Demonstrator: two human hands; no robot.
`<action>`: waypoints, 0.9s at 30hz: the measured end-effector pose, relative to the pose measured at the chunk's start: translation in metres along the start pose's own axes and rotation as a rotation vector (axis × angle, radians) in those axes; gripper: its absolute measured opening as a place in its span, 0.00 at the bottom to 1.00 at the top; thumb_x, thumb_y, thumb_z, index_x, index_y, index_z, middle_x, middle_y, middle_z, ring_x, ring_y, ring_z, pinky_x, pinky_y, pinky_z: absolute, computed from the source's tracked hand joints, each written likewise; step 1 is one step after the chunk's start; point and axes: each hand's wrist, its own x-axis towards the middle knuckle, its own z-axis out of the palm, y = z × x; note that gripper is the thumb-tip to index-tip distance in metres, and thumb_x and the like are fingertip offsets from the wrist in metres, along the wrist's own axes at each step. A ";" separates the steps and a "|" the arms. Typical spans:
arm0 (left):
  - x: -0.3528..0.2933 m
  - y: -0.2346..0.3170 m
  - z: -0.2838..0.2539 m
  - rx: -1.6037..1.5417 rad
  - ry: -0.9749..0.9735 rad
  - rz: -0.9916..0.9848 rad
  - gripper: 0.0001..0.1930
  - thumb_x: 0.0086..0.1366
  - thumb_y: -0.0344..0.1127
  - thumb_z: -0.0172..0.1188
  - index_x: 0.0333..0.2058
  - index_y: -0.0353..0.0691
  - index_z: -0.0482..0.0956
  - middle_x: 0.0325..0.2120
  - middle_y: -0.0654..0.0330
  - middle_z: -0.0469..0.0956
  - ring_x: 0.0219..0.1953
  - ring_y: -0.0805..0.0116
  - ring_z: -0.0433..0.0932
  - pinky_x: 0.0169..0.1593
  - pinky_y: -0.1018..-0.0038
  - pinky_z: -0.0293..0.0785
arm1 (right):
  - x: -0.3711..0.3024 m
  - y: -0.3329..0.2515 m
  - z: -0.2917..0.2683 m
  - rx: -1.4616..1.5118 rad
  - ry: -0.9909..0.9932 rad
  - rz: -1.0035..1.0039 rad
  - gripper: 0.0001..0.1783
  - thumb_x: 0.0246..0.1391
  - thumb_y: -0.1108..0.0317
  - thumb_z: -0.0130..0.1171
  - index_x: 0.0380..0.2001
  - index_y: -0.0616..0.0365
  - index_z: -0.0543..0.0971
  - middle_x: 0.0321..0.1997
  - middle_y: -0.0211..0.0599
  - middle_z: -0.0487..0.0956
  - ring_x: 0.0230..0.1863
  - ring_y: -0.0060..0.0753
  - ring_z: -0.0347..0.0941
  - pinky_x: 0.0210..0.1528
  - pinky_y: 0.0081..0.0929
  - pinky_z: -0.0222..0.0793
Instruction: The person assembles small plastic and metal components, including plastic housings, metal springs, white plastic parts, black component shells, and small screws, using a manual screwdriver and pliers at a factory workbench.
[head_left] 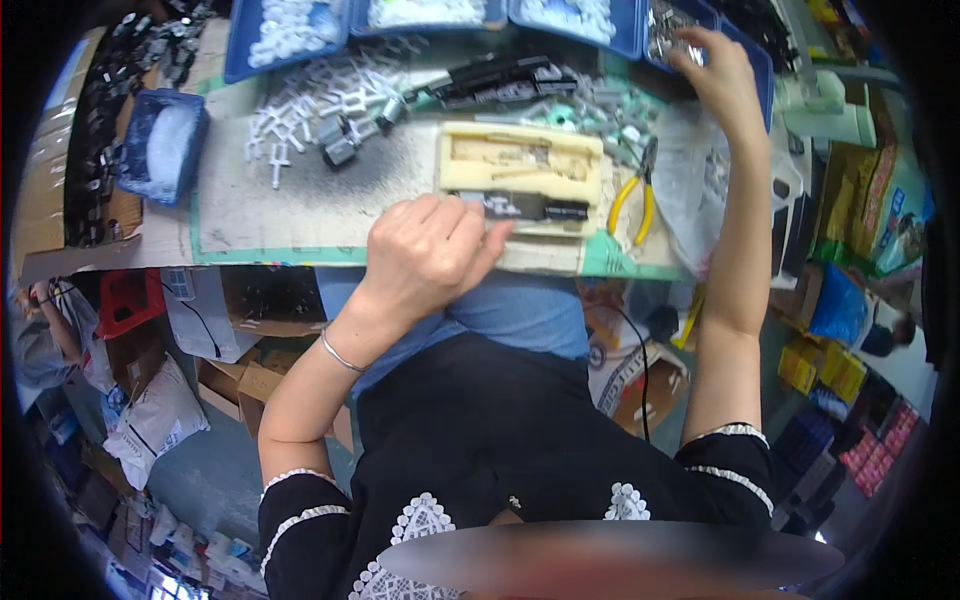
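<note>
My left hand (425, 245) is closed, its fingers curled under and thumb toward the front edge of a cream rectangular fixture (455, 152). Whatever its fingers may hold is hidden beneath them. A black elongated part (535, 207) lies along the fixture's near side, close to my left thumb. At the far right, my right hand (712, 70) reaches into a blue bin (762, 95) among small shiny metal parts (665, 45). Its thumb and forefinger are apart over those parts. Yellow-handled pliers (632, 205) lie right of the fixture.
Blue trays (240, 62) of white pieces line the back. Grey-white plastic fittings (285, 115) and black parts (510, 80) lie scattered in front. A small blue basket (130, 165) stands at left. A clear plastic bag (690, 215) rests beside the pliers. Boxes (260, 385) stand below the table.
</note>
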 end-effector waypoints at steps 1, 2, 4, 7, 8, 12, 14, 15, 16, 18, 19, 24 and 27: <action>0.002 -0.003 -0.003 -0.067 -0.042 -0.018 0.08 0.50 0.35 0.64 0.27 0.38 0.78 0.14 0.63 0.66 0.16 0.68 0.69 0.19 0.73 0.63 | 0.006 -0.003 0.005 0.069 -0.101 0.090 0.12 0.45 0.63 0.58 0.34 0.55 0.81 0.30 0.42 0.80 0.34 0.45 0.76 0.44 0.37 0.68; 0.008 -0.009 -0.009 -0.043 -0.023 -0.017 0.08 0.50 0.35 0.64 0.27 0.38 0.78 0.14 0.63 0.66 0.16 0.68 0.69 0.19 0.73 0.63 | 0.012 -0.007 0.007 0.137 -0.205 0.178 0.11 0.44 0.64 0.58 0.31 0.55 0.82 0.28 0.41 0.80 0.33 0.45 0.76 0.44 0.38 0.68; 0.018 -0.020 -0.028 -0.092 0.039 -0.105 0.08 0.52 0.35 0.63 0.28 0.37 0.78 0.15 0.61 0.69 0.16 0.65 0.71 0.20 0.72 0.65 | 0.019 -0.015 0.005 -0.108 -0.250 0.072 0.09 0.43 0.66 0.56 0.27 0.55 0.82 0.25 0.42 0.80 0.32 0.43 0.77 0.40 0.39 0.68; 0.047 -0.061 -0.054 -0.040 0.072 -0.384 0.07 0.56 0.34 0.59 0.33 0.39 0.79 0.23 0.57 0.77 0.23 0.63 0.77 0.26 0.72 0.71 | 0.017 -0.014 0.009 -0.156 -0.198 0.035 0.06 0.41 0.68 0.55 0.22 0.55 0.80 0.25 0.42 0.79 0.32 0.43 0.76 0.37 0.40 0.66; 0.057 -0.083 -0.058 0.031 0.100 -0.371 0.08 0.58 0.35 0.58 0.34 0.39 0.80 0.24 0.56 0.77 0.26 0.61 0.78 0.29 0.69 0.72 | 0.017 -0.014 0.009 -0.219 -0.199 0.015 0.06 0.41 0.68 0.55 0.21 0.55 0.79 0.25 0.42 0.79 0.33 0.44 0.75 0.37 0.41 0.66; 0.083 -0.167 -0.056 0.399 -0.007 -0.377 0.09 0.58 0.37 0.57 0.34 0.42 0.80 0.27 0.55 0.77 0.31 0.53 0.77 0.35 0.62 0.72 | 0.025 -0.017 0.005 -0.241 -0.203 -0.089 0.06 0.43 0.69 0.53 0.21 0.58 0.77 0.25 0.44 0.78 0.34 0.44 0.75 0.37 0.40 0.66; 0.091 -0.194 -0.048 0.542 -0.169 -0.239 0.09 0.59 0.39 0.56 0.35 0.42 0.80 0.30 0.58 0.76 0.34 0.55 0.77 0.36 0.66 0.72 | 0.030 -0.023 0.001 -0.197 -0.246 -0.093 0.06 0.43 0.69 0.53 0.21 0.59 0.76 0.25 0.45 0.78 0.34 0.46 0.75 0.38 0.41 0.67; 0.097 -0.193 -0.044 0.534 -0.164 -0.235 0.09 0.59 0.39 0.56 0.35 0.42 0.80 0.30 0.58 0.76 0.34 0.55 0.77 0.36 0.66 0.72 | 0.031 -0.021 -0.001 -0.161 -0.300 -0.082 0.06 0.43 0.69 0.54 0.22 0.60 0.76 0.26 0.46 0.78 0.34 0.47 0.75 0.38 0.41 0.67; 0.103 -0.190 -0.038 0.492 -0.196 -0.314 0.10 0.59 0.39 0.56 0.34 0.41 0.80 0.29 0.57 0.77 0.34 0.54 0.77 0.37 0.65 0.72 | 0.032 -0.018 -0.002 -0.169 -0.300 -0.078 0.06 0.43 0.69 0.54 0.22 0.60 0.76 0.26 0.46 0.78 0.34 0.47 0.75 0.38 0.41 0.67; 0.119 -0.181 -0.030 0.441 -0.232 -0.390 0.10 0.58 0.40 0.57 0.33 0.41 0.80 0.29 0.56 0.77 0.35 0.53 0.77 0.38 0.64 0.73 | 0.033 -0.011 0.000 -0.089 -0.383 -0.002 0.06 0.43 0.69 0.54 0.23 0.61 0.75 0.26 0.47 0.78 0.34 0.49 0.74 0.39 0.41 0.68; 0.129 -0.173 -0.033 0.441 -0.354 -0.504 0.09 0.58 0.35 0.57 0.34 0.39 0.80 0.31 0.54 0.78 0.35 0.57 0.79 0.39 0.68 0.74 | 0.032 -0.011 0.000 -0.090 -0.387 -0.002 0.06 0.43 0.69 0.54 0.23 0.61 0.75 0.26 0.47 0.78 0.34 0.49 0.74 0.39 0.41 0.68; 0.112 -0.205 -0.028 0.333 -0.300 -0.529 0.10 0.55 0.37 0.55 0.30 0.36 0.78 0.24 0.49 0.78 0.32 0.49 0.77 0.37 0.63 0.73 | 0.030 -0.016 -0.002 -0.021 -0.341 0.019 0.07 0.43 0.70 0.53 0.25 0.62 0.76 0.27 0.49 0.77 0.35 0.50 0.74 0.39 0.41 0.68; 0.107 -0.195 -0.039 0.097 -0.017 -0.440 0.09 0.54 0.33 0.57 0.27 0.32 0.74 0.21 0.50 0.76 0.25 0.60 0.78 0.32 0.71 0.72 | 0.024 -0.022 -0.009 0.217 -0.207 -0.018 0.08 0.44 0.69 0.54 0.26 0.63 0.76 0.28 0.51 0.77 0.35 0.51 0.74 0.39 0.41 0.68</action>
